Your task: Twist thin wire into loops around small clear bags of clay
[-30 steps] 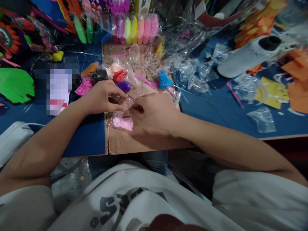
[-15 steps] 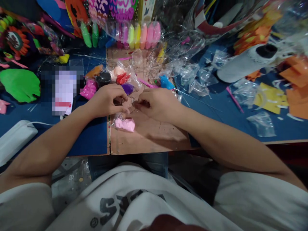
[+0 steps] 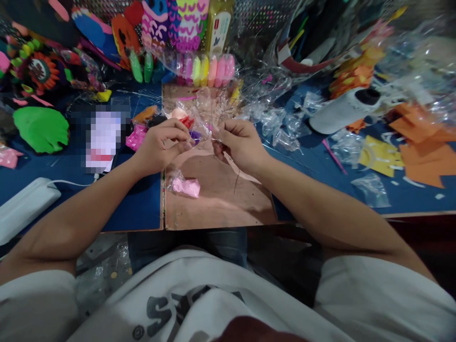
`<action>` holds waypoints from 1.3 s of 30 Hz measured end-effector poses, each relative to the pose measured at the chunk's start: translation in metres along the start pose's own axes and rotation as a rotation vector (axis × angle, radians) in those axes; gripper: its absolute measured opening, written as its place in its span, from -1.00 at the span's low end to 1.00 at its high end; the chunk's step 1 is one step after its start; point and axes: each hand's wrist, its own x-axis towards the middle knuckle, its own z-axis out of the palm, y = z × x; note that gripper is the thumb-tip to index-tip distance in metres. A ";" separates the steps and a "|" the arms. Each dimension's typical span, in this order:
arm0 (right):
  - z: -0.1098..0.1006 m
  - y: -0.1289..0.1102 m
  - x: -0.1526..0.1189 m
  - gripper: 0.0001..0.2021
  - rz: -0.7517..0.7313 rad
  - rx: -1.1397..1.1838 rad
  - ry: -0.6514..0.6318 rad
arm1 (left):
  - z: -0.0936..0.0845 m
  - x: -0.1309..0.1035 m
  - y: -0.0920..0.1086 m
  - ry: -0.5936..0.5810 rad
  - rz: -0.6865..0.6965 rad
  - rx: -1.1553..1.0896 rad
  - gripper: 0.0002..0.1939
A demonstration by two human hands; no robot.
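Note:
Both hands are raised over the upper part of a brown board. My left hand (image 3: 162,145) is pinched, its fingertips on something thin and hard to make out, perhaps wire. Close on its right, my right hand (image 3: 238,142) pinches a thin dark wire (image 3: 236,180) that hangs down over the board (image 3: 221,204). A pink clay piece in clear wrap (image 3: 187,186) lies below my left hand. Behind the hands are a magenta packet (image 3: 136,137), a red piece (image 3: 186,121) and a purple piece (image 3: 195,137), partly hidden by my left hand.
A phone (image 3: 103,137) and white power bank (image 3: 30,209) lie left, near a green clay sheet (image 3: 41,128). Clay sticks (image 3: 204,71) stand at the back. On the right are a white bottle (image 3: 344,111), clear bags (image 3: 285,126) and orange sheets (image 3: 423,161).
Both hands have risen slightly and turned, with the right fingertips lifted. The hanging wire shows more plainly below the right hand. The whole view has shifted a little.

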 end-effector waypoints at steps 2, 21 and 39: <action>0.004 0.001 0.000 -0.29 -0.019 0.015 0.063 | 0.002 0.000 0.002 0.059 -0.009 0.048 -0.50; 0.004 -0.004 -0.007 -0.36 -0.340 -0.288 0.199 | 0.006 -0.002 -0.003 0.100 -0.132 -0.049 -0.61; 0.006 0.000 -0.008 -0.51 -0.613 -0.350 0.101 | 0.011 -0.005 -0.022 0.279 -0.210 -0.193 -0.48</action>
